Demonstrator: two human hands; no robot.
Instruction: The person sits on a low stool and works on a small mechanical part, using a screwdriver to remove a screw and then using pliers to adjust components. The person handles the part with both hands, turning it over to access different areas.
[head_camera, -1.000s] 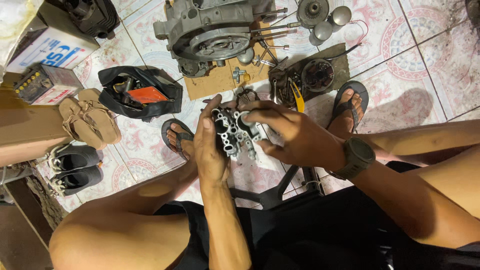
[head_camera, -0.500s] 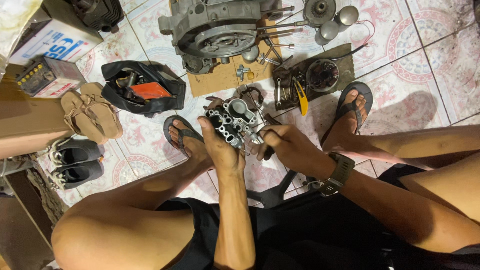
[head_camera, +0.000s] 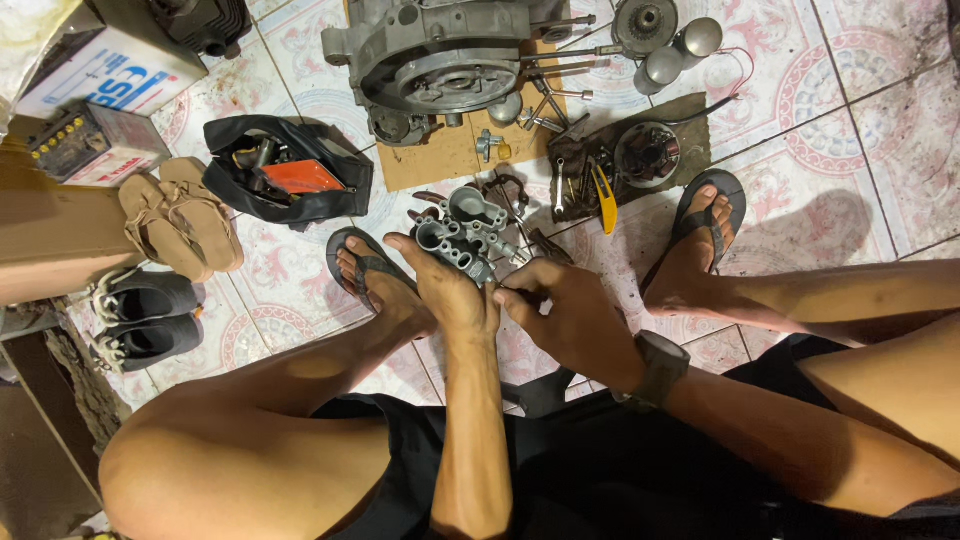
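My left hand (head_camera: 448, 288) grips a grey metal carburetor body (head_camera: 462, 232) from below and holds it up over the tiled floor between my feet. My right hand (head_camera: 562, 312), with a dark watch on its wrist, rests just right of the left hand; its fingers are curled and its fingertips touch the lower right side of the carburetor. Whether the right hand pinches a small tool or part is hidden by the fingers.
An engine casing (head_camera: 430, 62) lies on cardboard ahead, with loose bolts, round metal parts (head_camera: 662, 38) and a dark mat carrying a yellow-handled tool (head_camera: 603, 190). A black tool bag (head_camera: 285, 180), tan sandals (head_camera: 180, 225), black shoes (head_camera: 140, 315) and boxes (head_camera: 95, 100) sit at left.
The carburetor was turned and lifted in my left hand. My right hand slid off its top and dropped to its lower right side.
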